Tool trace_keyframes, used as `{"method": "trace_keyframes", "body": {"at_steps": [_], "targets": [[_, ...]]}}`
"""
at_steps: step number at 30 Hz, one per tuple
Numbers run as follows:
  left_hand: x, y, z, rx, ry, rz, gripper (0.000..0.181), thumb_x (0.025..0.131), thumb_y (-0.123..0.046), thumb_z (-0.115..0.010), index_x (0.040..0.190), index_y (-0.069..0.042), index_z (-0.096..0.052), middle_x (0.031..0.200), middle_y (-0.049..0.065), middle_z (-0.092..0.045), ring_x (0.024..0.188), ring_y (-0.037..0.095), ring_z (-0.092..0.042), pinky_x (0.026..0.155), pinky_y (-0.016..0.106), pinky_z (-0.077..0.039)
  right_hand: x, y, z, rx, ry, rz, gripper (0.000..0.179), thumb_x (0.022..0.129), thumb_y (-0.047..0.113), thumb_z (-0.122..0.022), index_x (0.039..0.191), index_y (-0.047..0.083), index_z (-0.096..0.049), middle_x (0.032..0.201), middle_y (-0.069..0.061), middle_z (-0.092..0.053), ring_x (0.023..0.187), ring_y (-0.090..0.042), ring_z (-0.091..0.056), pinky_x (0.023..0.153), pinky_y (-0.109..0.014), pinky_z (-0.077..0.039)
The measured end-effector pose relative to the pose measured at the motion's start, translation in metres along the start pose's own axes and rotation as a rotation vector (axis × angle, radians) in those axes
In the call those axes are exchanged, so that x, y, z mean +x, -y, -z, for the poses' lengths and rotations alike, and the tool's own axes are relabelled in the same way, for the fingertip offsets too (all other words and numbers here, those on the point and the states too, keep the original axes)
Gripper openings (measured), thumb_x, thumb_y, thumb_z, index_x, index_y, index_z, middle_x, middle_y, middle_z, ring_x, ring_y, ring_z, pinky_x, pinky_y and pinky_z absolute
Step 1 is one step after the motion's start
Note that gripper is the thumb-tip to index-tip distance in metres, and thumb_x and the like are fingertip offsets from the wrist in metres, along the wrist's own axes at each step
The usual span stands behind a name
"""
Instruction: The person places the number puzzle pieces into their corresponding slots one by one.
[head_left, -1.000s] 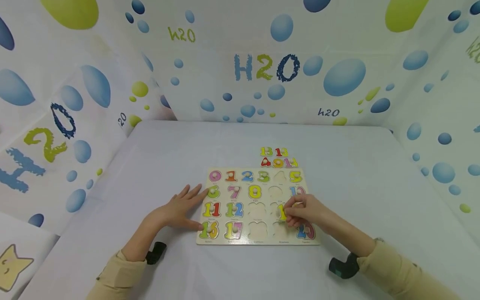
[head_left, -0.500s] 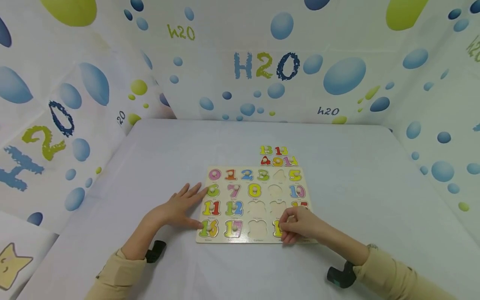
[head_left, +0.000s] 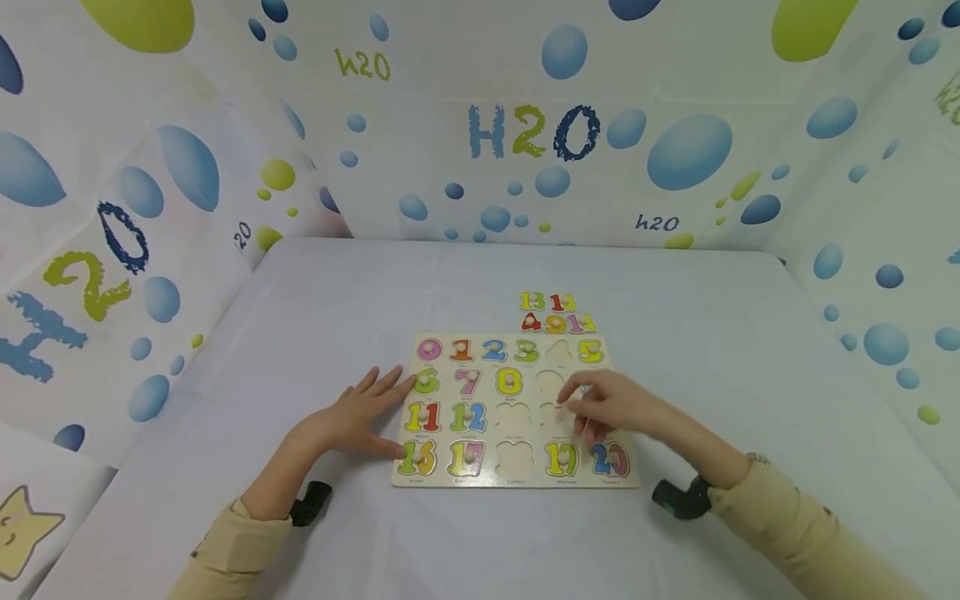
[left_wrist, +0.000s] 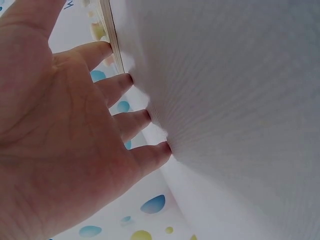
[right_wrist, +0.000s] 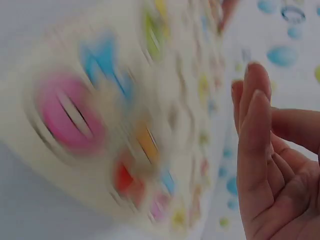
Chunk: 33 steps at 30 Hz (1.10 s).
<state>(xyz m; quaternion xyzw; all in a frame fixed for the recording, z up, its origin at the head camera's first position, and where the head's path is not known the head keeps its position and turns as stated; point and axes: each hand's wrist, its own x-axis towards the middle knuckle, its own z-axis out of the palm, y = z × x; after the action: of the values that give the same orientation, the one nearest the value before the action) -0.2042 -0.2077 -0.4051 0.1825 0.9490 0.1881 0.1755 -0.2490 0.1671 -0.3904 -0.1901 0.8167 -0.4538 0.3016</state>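
Note:
A wooden number puzzle board (head_left: 447,402) lies on the table, with knobbed number pieces in many of its recesses. My left hand (head_left: 348,425) has its fingers spread; thumb and index finger touch the board's left edge, and the other fingertips rest on the cloth in the left wrist view. My right hand (head_left: 611,402) is raised over the board's right side, fingers loosely bent and holding nothing. Below it sit the 19 piece (head_left: 562,458) and the blue-and-red 20 piece (head_left: 611,459) in the bottom row. Bare recesses (head_left: 515,458) show in the middle columns. The right hand covers part of the third row.
Behind the board lie loose pieces: a green-yellow 13 (head_left: 532,301), a red-and-yellow two-digit piece (head_left: 562,302), a red 4 (head_left: 531,322), an orange 9 (head_left: 555,324) and a 14 (head_left: 581,323). A white cloth (head_left: 360,292) covers the table; printed curtains stand around it.
My right hand carried the 19 piece toward the front into the bottom-row recess, let it go, then rose and moved back over the board. The left hand has stayed put.

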Motion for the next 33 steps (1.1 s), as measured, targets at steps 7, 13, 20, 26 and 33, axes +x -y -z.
{"method": "trace_keyframes", "body": {"at_steps": [7, 13, 20, 26, 33], "targets": [[-0.001, 0.000, 0.001, 0.005, -0.004, -0.004, 0.100, 0.071, -0.043, -0.079, 0.148, -0.006, -0.026, 0.151, 0.022, -0.015, 0.135, 0.047, -0.003, 0.101, 0.067, -0.010, 0.054, -0.008, 0.080, 0.064, -0.303, -0.099, 0.029, 0.098, 0.014, -0.050, 0.119, -0.007, -0.053, 0.093, -0.018, -0.063, 0.069, -0.016, -0.062, 0.065, -0.025, -0.052], [-0.001, -0.001, 0.001, -0.006, -0.004, -0.015, 0.101, 0.070, -0.043, -0.079, 0.147, -0.006, -0.027, 0.151, 0.022, -0.016, 0.135, 0.048, -0.003, 0.101, 0.067, -0.011, 0.091, -0.023, 0.096, 0.077, -0.351, -0.201, 0.032, 0.098, 0.014, -0.050, 0.121, -0.007, -0.053, 0.090, -0.013, -0.059, 0.067, -0.011, -0.056, 0.064, -0.020, -0.050], [-0.001, -0.003, 0.001, -0.006, -0.002, 0.002, 0.100, 0.071, -0.042, -0.079, 0.148, -0.007, -0.026, 0.151, 0.021, -0.015, 0.136, 0.046, -0.003, 0.102, 0.065, -0.010, 0.106, -0.022, 0.093, -0.028, -0.296, -0.274, 0.026, 0.094, 0.013, -0.057, 0.111, -0.007, -0.056, 0.075, -0.007, -0.057, 0.061, -0.011, -0.052, 0.058, -0.019, -0.047], [-0.002, -0.003, 0.001, -0.013, -0.006, -0.006, 0.100, 0.071, -0.043, -0.079, 0.148, -0.006, -0.026, 0.151, 0.021, -0.015, 0.135, 0.046, -0.003, 0.101, 0.066, -0.010, 0.110, -0.027, 0.090, -0.036, -0.343, -0.302, 0.024, 0.093, 0.013, -0.059, 0.108, -0.005, -0.058, 0.081, -0.009, -0.057, 0.061, -0.011, -0.054, 0.059, -0.018, -0.047], [-0.001, -0.002, 0.001, -0.005, -0.006, -0.004, 0.101, 0.071, -0.043, -0.079, 0.148, -0.007, -0.026, 0.151, 0.021, -0.016, 0.135, 0.046, -0.003, 0.101, 0.066, -0.010, 0.101, -0.025, 0.088, 0.107, -0.412, -0.224, 0.023, 0.092, 0.010, -0.060, 0.108, -0.006, -0.057, 0.079, -0.009, -0.059, 0.061, -0.011, -0.056, 0.061, -0.019, -0.050]]}}
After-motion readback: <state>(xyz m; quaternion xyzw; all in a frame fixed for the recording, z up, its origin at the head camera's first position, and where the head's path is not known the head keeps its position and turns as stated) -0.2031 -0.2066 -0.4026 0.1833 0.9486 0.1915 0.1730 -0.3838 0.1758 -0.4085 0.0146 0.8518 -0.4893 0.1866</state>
